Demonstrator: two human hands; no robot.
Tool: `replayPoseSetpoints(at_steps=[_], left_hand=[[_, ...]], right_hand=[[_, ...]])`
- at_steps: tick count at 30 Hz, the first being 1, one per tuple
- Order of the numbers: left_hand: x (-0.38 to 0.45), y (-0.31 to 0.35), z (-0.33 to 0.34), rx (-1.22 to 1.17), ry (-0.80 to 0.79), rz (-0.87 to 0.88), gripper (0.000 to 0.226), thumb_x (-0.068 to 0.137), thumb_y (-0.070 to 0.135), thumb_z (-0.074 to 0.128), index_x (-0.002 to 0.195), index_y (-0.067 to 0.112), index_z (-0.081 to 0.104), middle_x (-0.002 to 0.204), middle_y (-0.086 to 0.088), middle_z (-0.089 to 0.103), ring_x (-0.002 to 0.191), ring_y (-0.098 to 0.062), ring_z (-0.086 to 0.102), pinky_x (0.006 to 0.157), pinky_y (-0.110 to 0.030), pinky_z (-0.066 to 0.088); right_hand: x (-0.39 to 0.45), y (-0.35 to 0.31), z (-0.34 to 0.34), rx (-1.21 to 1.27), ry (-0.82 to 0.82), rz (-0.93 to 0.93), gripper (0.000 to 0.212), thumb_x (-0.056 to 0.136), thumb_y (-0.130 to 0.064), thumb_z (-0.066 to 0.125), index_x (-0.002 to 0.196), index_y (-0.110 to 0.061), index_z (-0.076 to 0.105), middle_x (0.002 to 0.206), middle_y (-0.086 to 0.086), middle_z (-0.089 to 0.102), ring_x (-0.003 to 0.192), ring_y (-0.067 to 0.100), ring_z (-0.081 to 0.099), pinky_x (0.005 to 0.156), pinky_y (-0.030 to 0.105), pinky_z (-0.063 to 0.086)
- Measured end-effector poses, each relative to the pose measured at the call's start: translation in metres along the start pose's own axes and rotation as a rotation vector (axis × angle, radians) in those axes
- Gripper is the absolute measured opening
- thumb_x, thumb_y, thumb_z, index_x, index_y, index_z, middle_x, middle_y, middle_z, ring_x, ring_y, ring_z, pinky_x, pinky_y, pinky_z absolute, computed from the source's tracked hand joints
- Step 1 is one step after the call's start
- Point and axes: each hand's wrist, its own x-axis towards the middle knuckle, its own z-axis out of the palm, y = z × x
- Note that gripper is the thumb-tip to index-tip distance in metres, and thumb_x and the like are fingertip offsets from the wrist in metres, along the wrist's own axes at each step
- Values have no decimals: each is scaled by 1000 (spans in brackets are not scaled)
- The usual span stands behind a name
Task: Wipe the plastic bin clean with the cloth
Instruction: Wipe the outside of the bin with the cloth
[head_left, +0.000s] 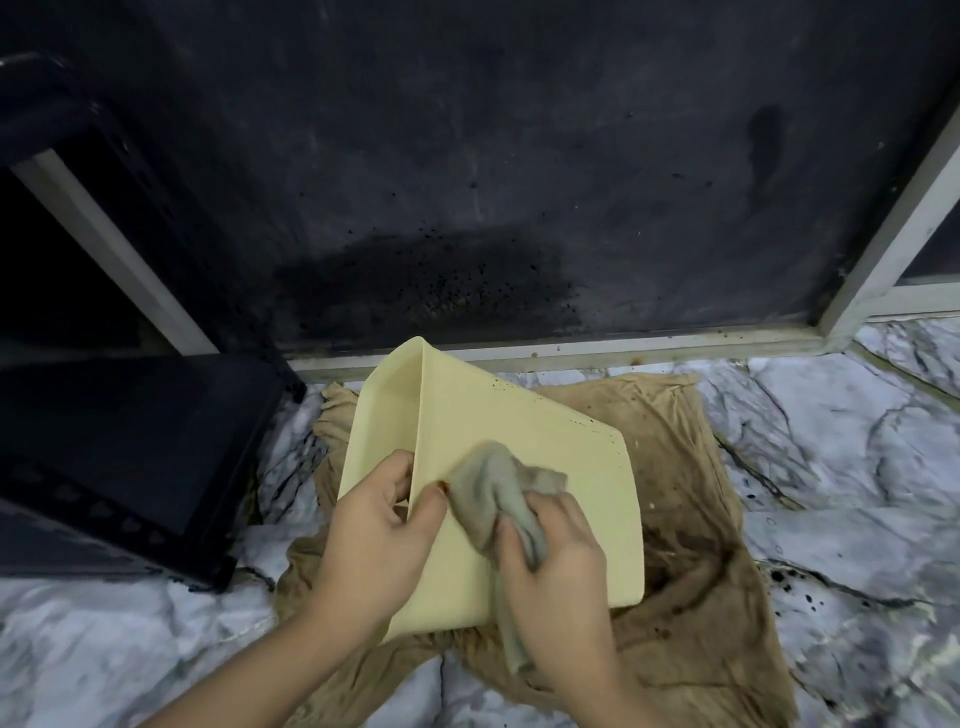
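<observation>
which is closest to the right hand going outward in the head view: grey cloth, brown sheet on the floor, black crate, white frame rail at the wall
From the right hand:
1. Grey cloth, gripped in the hand against the plastic bin.
2. Brown sheet, on the floor under the bin.
3. Black crate, far left.
4. White frame rail, beyond the bin at the dark wall.
Crate and rail are too close to call.
</observation>
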Motion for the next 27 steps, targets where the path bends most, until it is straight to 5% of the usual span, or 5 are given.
replayPoseSetpoints(at_steps=[7,15,19,23,27], left_hand=[[-8,17,4,170,-30,95,38,84,6,57,57,17,33,45,7,34,44,-7,27,42,-16,21],[-8,14,-1,114,-105,35,23,86,21,54,76,0,51,60,-23,44,49,-14,30,46,-25,25],[-7,14,-2,166,-85,35,21,87,10,57,68,5,49,48,4,36,45,-8,25,43,-20,21],[-2,13,-4,155,-100,1,14,79,30,57,69,20,58,55,1,60,47,-18,47,48,-24,34],[5,15,-6,92,-91,-81,22,66,41,55,83,32,66,79,-8,73,77,-38,65,69,-47,54]], right_hand=[[69,-42,-1,7,40,-125,11,84,-14,52,89,-9,60,90,1,54,73,11,48,61,9,35],[82,8,-9,-80,149,67,19,86,-12,53,100,-4,63,88,3,53,77,16,45,61,15,25],[69,44,-21,-129,181,196,19,86,-11,54,98,1,63,83,6,50,74,20,42,59,18,22],[47,74,-28,-142,194,264,15,85,-8,56,92,4,61,77,5,49,76,31,50,59,20,21],[23,94,-32,-121,201,338,25,87,-10,56,108,3,60,103,17,59,98,34,54,69,19,26]])
